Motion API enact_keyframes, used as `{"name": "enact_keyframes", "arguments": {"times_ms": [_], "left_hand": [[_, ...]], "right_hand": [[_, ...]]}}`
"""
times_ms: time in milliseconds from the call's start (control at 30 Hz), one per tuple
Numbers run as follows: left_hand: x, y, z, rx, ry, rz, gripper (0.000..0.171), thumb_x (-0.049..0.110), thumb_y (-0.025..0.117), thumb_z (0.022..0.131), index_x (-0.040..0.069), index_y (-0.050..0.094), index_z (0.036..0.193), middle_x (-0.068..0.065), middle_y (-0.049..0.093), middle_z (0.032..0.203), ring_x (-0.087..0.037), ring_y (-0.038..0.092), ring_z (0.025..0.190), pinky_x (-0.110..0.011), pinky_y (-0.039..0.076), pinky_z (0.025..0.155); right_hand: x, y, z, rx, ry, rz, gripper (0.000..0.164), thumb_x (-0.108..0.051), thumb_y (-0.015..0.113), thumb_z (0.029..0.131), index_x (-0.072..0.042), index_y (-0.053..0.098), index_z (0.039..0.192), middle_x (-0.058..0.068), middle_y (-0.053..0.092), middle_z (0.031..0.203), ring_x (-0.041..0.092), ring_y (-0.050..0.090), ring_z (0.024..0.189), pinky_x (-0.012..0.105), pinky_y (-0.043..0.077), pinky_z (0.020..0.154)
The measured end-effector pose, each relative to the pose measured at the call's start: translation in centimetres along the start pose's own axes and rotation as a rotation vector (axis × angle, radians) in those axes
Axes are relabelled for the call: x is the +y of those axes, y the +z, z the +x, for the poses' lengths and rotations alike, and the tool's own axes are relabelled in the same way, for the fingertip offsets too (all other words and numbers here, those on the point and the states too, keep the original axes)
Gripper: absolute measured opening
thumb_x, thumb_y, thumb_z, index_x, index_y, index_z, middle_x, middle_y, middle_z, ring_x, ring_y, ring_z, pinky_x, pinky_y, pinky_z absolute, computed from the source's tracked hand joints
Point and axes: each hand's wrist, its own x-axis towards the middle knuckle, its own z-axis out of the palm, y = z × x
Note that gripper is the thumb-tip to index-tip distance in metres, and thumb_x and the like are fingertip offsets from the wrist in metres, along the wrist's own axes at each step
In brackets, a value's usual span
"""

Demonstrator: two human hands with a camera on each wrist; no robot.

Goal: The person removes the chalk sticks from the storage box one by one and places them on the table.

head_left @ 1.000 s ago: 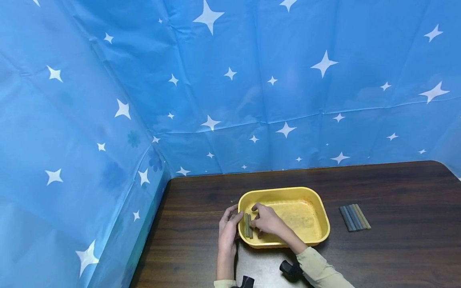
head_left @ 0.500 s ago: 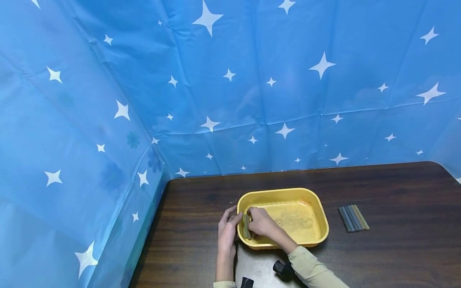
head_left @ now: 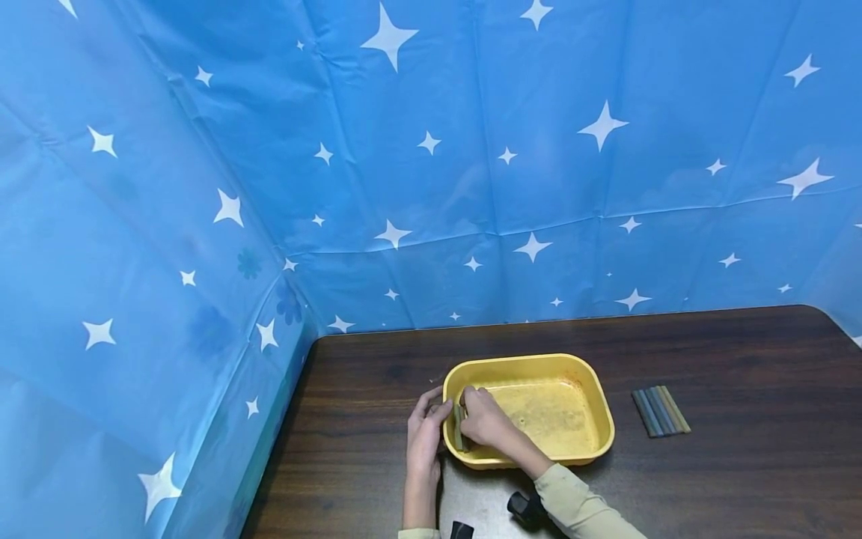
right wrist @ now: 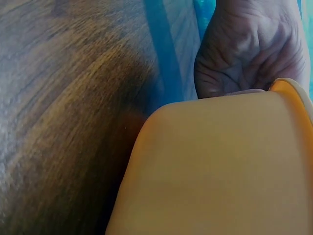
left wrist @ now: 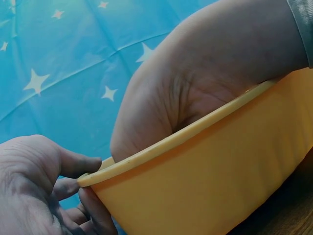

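A shallow yellow plastic basin stands on the table. My left hand holds its left end, thumb over the rim and fingers against the outer wall, as the left wrist view shows. My right hand reaches down inside at the same end, bent at the wrist over the near rim. Right beside its fingers, short greenish-brown sticks lie side by side along the left wall. The right fingertips are hidden by the hand itself and the basin wall, so I cannot tell whether they pinch a stick.
Right of the basin, several slim sticks, blue-grey and olive, lie in a row on the dark wood table. A blue star-printed cloth hangs behind and to the left. Black wrist devices sit at both forearms.
My right hand has shifted slightly left and in over the sticks, covering more of them. The left hand stays at the basin's end; the sticks on the table have not moved.
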Motion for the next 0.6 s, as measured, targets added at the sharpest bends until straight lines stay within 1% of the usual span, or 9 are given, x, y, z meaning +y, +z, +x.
{"name": "enact_keyframes", "arguments": {"times_ms": [167, 400, 600], "left_hand": [[0.04, 0.01, -0.03, -0.002, 0.005, 0.000, 0.041, 0.012, 0.065, 0.098, -0.003, 0.059, 0.136, -0.010, 0.066, 0.095, -0.014, 0.063, 0.073, -0.027, 0.054, 0.057], [0.23, 0.03, -0.15, 0.002, 0.002, 0.005, 0.041, 0.011, 0.064, 0.098, -0.003, 0.059, 0.136, -0.012, 0.067, 0.098, -0.014, 0.064, 0.073, -0.027, 0.055, 0.059], [0.06, 0.03, 0.02, 0.001, 0.008, 0.015, 0.042, 0.013, 0.064, 0.099, -0.004, 0.058, 0.137, -0.013, 0.068, 0.100, -0.014, 0.063, 0.074, -0.028, 0.054, 0.060]], "right_hand": [[0.06, 0.15, 0.10, 0.004, 0.006, 0.032, 0.024, 0.016, 0.065, 0.067, 0.002, 0.056, 0.084, 0.009, 0.053, 0.076, 0.023, 0.052, 0.072, 0.037, 0.050, 0.063], [0.26, 0.20, 0.20, -0.004, -0.001, 0.077, 0.027, 0.017, 0.065, 0.066, 0.005, 0.058, 0.089, 0.009, 0.055, 0.076, 0.024, 0.054, 0.073, 0.037, 0.051, 0.064], [0.44, 0.06, 0.03, 0.021, -0.032, 0.072, 0.023, 0.015, 0.065, 0.064, 0.003, 0.061, 0.083, 0.007, 0.057, 0.073, 0.021, 0.052, 0.070, 0.034, 0.048, 0.062]]}}
